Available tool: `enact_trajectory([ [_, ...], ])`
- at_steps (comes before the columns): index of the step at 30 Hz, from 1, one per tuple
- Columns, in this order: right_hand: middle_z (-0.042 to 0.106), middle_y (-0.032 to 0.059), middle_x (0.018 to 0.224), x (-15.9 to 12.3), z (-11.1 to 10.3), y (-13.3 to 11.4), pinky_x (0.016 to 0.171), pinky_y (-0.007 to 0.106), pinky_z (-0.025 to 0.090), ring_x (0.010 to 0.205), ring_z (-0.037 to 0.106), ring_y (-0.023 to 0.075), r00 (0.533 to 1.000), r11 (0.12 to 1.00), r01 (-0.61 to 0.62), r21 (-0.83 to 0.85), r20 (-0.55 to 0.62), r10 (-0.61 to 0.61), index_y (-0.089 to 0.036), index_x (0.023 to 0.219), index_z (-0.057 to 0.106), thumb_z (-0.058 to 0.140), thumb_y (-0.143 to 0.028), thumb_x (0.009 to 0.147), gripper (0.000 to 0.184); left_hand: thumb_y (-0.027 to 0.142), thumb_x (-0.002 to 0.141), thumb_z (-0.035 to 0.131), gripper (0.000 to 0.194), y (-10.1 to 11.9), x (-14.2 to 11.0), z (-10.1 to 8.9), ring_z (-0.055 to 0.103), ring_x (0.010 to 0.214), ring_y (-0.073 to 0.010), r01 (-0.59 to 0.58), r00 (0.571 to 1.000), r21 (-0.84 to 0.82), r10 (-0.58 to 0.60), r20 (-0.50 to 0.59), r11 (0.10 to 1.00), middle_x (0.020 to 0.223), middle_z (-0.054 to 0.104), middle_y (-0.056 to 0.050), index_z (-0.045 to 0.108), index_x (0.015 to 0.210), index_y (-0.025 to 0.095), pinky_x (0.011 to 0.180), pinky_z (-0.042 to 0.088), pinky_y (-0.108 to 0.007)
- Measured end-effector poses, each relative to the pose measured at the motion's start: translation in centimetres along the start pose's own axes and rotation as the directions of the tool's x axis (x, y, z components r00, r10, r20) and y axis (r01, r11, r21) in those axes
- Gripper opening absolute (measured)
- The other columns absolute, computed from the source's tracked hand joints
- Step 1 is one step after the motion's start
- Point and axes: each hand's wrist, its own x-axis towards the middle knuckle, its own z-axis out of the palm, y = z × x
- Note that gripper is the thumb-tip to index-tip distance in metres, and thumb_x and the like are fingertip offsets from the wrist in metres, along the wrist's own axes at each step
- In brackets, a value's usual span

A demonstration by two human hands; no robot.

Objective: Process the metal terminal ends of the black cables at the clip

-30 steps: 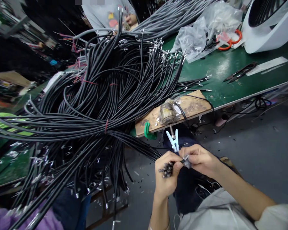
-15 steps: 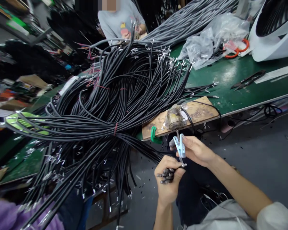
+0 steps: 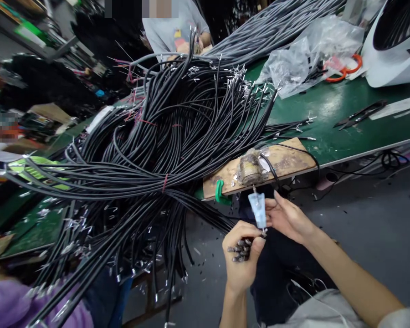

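Observation:
My left hand (image 3: 242, 257) is closed round a bunch of black cables (image 3: 239, 250), whose dark cut ends poke out of the fist. One cable end with bare silvery wire (image 3: 264, 232) rises from between thumb and forefinger. Just above it, a light blue clothespin-like clip (image 3: 258, 210) hangs on the shaft of a small motor (image 3: 250, 166) and looks blurred. Beside the clip my right hand (image 3: 289, 217) is open, fingers apart, with nothing held. The motor is fixed to a wooden board (image 3: 290, 155) at the table edge, next to a green clamp (image 3: 222, 192).
A large heap of black cables (image 3: 191, 136) covers the green table (image 3: 328, 109). To the right lie snips (image 3: 361, 114), orange-handled scissors (image 3: 353, 64), plastic bags (image 3: 290, 68) and a white fan-like housing (image 3: 379, 64). Another person (image 3: 177, 34) is across the table; a purple sleeve (image 3: 13, 300) shows lower left.
My right hand has let go of the blue clip and opened beside it. The clip now looks blurred and turned. My left hand still grips the cables.

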Motion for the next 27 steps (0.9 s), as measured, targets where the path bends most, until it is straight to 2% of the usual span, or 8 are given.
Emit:
enact_trajectory([
  [5, 0.062, 0.0048, 0.072, -2.1, -2.4, -0.2, 0.06, 0.025, 0.036, 0.065, 0.048, 0.0129, 0.99, 0.957, 0.1, -0.273, -0.068, -0.123, -0.014, 0.086, 0.071, 0.063, -0.05, 0.084, 0.037, 0.024, 0.084, 0.065, 0.01, -0.3, -0.3, -0.2, 0.057, 0.064, -0.0132, -0.055, 0.997, -0.046, 0.057, 0.051, 0.997, 0.068, 0.065, -0.001, 0.069, 0.077, 0.018, 0.062, 0.044, -0.024],
  [8, 0.061, 0.0031, 0.072, -3.7, -2.5, -0.7, 0.064, 0.028, 0.038, 0.067, 0.05, 0.0139, 0.968, 0.793, 0.157, -0.588, -0.067, -0.242, -0.015, 0.081, 0.069, 0.064, -0.04, 0.086, 0.026, 0.026, 0.087, 0.061, 0.017, -0.6, -0.3, -0.3, 0.06, 0.069, -0.0155, -0.078, 0.992, -0.064, 0.083, 0.093, 0.995, 0.069, 0.067, -0.004, 0.073, 0.078, 0.019, 0.067, 0.046, -0.027],
  [10, 0.059, 0.0025, 0.071, -4.5, -1.6, -1.1, 0.066, 0.03, 0.039, 0.069, 0.051, 0.0156, 0.942, 0.603, 0.232, -0.763, 0.021, -0.336, -0.016, 0.076, 0.067, 0.062, -0.036, 0.087, 0.023, 0.023, 0.087, 0.059, 0.017, -0.7, -0.3, -0.2, 0.061, 0.068, -0.0152, -0.042, 0.992, -0.025, 0.045, 0.121, 0.999, 0.071, 0.068, -0.005, 0.074, 0.081, 0.019, 0.064, 0.046, -0.026],
  [14, 0.063, 0.0055, 0.087, -5.4, 1.1, -1.5, 0.077, 0.036, 0.036, 0.085, 0.049, 0.0204, 0.857, 0.032, 0.406, -0.913, 0.369, -0.359, -0.018, 0.089, 0.067, 0.069, -0.026, 0.082, 0.011, 0.011, 0.077, 0.064, 0.009, -0.5, -0.1, -0.1, 0.059, 0.061, -0.014, 0.032, 0.977, 0.129, -0.058, 0.207, 0.991, 0.067, 0.066, -0.004, 0.07, 0.072, 0.016, 0.059, 0.043, -0.023],
  [16, 0.063, 0.0053, 0.087, -5.2, 2.0, -1.1, 0.076, 0.037, 0.035, 0.084, 0.048, 0.0197, 0.813, -0.097, 0.464, -0.881, 0.467, -0.347, -0.018, 0.09, 0.065, 0.064, -0.017, 0.086, 0.005, 0.009, 0.072, 0.066, 0.008, -0.2, -0.1, -0.2, 0.056, 0.059, -0.0134, 0.037, 0.97, 0.186, -0.08, 0.229, 0.982, 0.065, 0.062, -0.002, 0.064, 0.067, 0.015, 0.057, 0.041, -0.023],
  [21, 0.056, 0.0031, 0.073, -4.2, 1.5, 1.0, 0.069, 0.033, 0.039, 0.073, 0.048, 0.0167, 0.716, 0.087, 0.507, -0.857, 0.363, -0.596, -0.016, 0.076, 0.061, 0.058, -0.012, 0.087, 0.012, 0.016, 0.076, 0.067, 0.01, 0.1, -1.2, -0.5, 0.052, 0.057, -0.0111, 0.102, 0.984, 0.169, -0.124, 0.13, 0.98, 0.067, 0.057, 0.0, 0.058, 0.073, 0.016, 0.053, 0.038, -0.021],
  [24, 0.056, 0.0032, 0.076, -4.1, 0.7, 1.8, 0.065, 0.03, 0.042, 0.072, 0.052, 0.0158, 0.745, 0.295, 0.467, -0.834, 0.191, -0.639, -0.017, 0.078, 0.061, 0.055, -0.014, 0.089, 0.013, 0.017, 0.08, 0.065, 0.012, 0.0, -1.9, -0.5, 0.051, 0.052, -0.01, 0.115, 0.991, 0.139, -0.123, 0.053, 0.984, 0.062, 0.054, 0.002, 0.057, 0.072, 0.017, 0.051, 0.038, -0.021],
  [27, 0.06, 0.0052, 0.081, -4.5, 0.8, 1.5, 0.07, 0.031, 0.044, 0.077, 0.054, 0.017, 0.781, 0.3, 0.472, -0.829, 0.235, -0.578, -0.016, 0.085, 0.064, 0.054, -0.015, 0.09, 0.011, 0.016, 0.079, 0.067, 0.008, -0.1, -2.0, -0.4, 0.056, 0.057, -0.0111, 0.089, 0.995, 0.129, -0.096, 0.042, 0.988, 0.068, 0.058, 0.0, 0.06, 0.074, 0.017, 0.054, 0.041, -0.021],
])
